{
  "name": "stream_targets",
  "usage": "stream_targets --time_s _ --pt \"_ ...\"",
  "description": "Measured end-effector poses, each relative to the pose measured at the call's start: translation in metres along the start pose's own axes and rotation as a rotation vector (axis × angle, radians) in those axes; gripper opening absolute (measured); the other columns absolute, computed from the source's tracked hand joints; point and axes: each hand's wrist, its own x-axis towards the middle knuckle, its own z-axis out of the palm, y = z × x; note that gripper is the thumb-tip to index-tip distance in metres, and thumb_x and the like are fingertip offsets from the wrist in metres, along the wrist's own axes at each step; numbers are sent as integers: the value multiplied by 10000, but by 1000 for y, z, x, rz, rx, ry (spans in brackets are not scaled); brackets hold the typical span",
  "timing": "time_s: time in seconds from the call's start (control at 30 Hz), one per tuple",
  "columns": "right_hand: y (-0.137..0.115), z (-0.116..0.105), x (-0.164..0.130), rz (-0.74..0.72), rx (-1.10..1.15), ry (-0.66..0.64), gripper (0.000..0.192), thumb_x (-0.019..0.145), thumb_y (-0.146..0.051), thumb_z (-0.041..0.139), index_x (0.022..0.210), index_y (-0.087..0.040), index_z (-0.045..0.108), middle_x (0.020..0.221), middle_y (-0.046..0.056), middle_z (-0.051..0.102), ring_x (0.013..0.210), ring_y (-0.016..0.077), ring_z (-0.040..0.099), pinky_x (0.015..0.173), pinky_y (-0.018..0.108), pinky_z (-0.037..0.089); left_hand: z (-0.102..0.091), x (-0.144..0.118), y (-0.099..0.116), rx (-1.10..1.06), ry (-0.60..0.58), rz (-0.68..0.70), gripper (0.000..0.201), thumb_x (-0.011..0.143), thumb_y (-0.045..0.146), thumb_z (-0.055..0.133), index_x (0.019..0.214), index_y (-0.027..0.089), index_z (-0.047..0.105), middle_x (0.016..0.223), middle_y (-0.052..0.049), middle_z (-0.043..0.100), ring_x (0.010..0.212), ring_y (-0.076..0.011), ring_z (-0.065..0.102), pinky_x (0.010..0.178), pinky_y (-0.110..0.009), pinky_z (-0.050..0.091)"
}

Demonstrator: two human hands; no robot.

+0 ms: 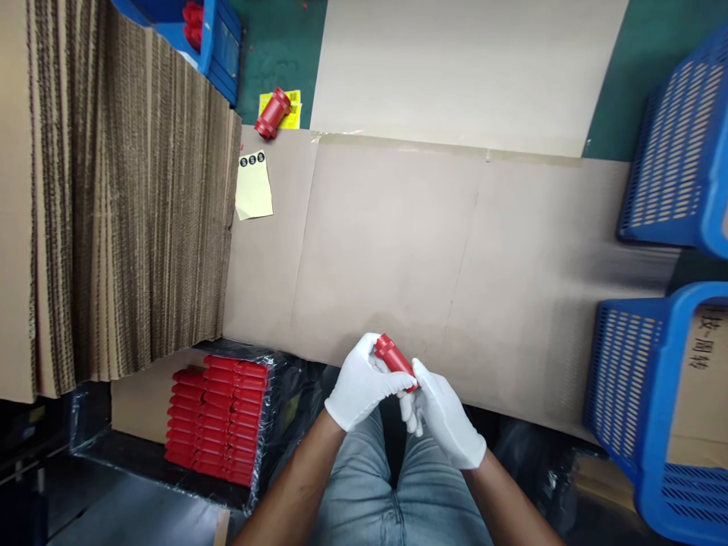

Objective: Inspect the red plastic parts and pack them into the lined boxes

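A red cylindrical part (396, 358) with a ridged collar near its upper end is tilted between my two white-gloved hands, just over the near edge of the cardboard-covered table. My left hand (364, 385) is closed around it, thumb along its lower side. At the lower end, the fingers of my right hand (447, 417) are closed on the part; some fingertips are hidden behind it. To the lower left, several red parts (219, 417) lie stacked in rows in a plastic-lined box.
Cardboard sheets (153, 189) stand packed along the left. Another red part (273, 114) lies on a yellow label, above a pale yellow note (253, 186). A blue bin (221, 45) sits at the back left. Two blue baskets, one far (671, 152) and one near (626, 371), line the right.
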Motion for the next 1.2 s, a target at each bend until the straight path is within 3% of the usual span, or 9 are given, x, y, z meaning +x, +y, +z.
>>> stream_targets --time_s 0.17,0.3,0.47,0.63,0.77,0.9,0.97,1.07,1.2 --pt "3 -3 0 6 8 -12 665 827 -740 401 543 -157 550 402 3 551 291 72 464 300 161 325 3 1 -1 1 9 12 414 553 95 771 813 215 472 595 92 604 527 -111 586 510 -219 483" --pt "5 -5 3 3 -2 6 645 834 -737 383 606 -161 563 404 -11 534 299 75 454 309 168 318 3 2 -2 34 1 24 390 564 92 759 795 212 469 600 86 606 541 -111 594 528 -213 481" --pt "7 -5 8 -119 -115 46 581 814 -737 406 689 -184 531 472 -30 541 356 80 462 358 187 345 -1 4 -8 113 58 110 222 740 302 692 747 191 500 612 63 592 571 -109 596 574 -220 496" --pt "6 -8 -2 -200 -160 108 481 855 -654 450 674 -213 511 500 -33 535 401 102 468 408 223 358 -2 4 -9 213 131 123 375 810 531 603 721 169 559 584 50 583 548 -101 573 557 -203 488" --pt "10 -10 -15 -291 -211 221 419 897 -573 475 665 -227 522 564 -22 553 507 132 524 514 251 404 4 0 -5 181 89 77 488 768 629 597 807 143 617 666 3 653 576 -133 610 570 -246 520" --pt "25 -15 -26 -351 -252 321 387 904 -550 472 713 -224 555 619 -16 587 588 150 562 584 261 427 11 -5 -11 179 35 109 431 745 568 658 877 162 601 847 -9 682 679 -139 637 653 -270 548" --pt "37 -17 -31 -354 -268 343 376 910 -546 446 766 -219 566 641 -15 594 598 151 571 582 260 432 12 -11 -17 206 -8 129 393 755 529 657 890 163 612 842 -2 663 733 -141 630 691 -267 548" --pt "53 -20 -35 -325 -304 312 423 922 -574 355 830 -212 555 657 -11 593 563 148 564 548 259 432 8 -21 -29 206 -34 132 343 739 482 675 825 153 638 763 -4 636 719 -154 612 653 -268 545" --pt "60 -22 -30 -274 -445 169 462 897 -607 348 880 -203 573 705 10 619 588 160 576 572 274 456 -8 -30 -51 118 88 160 325 708 476 699 758 161 633 708 -6 623 672 -152 595 615 -265 532"
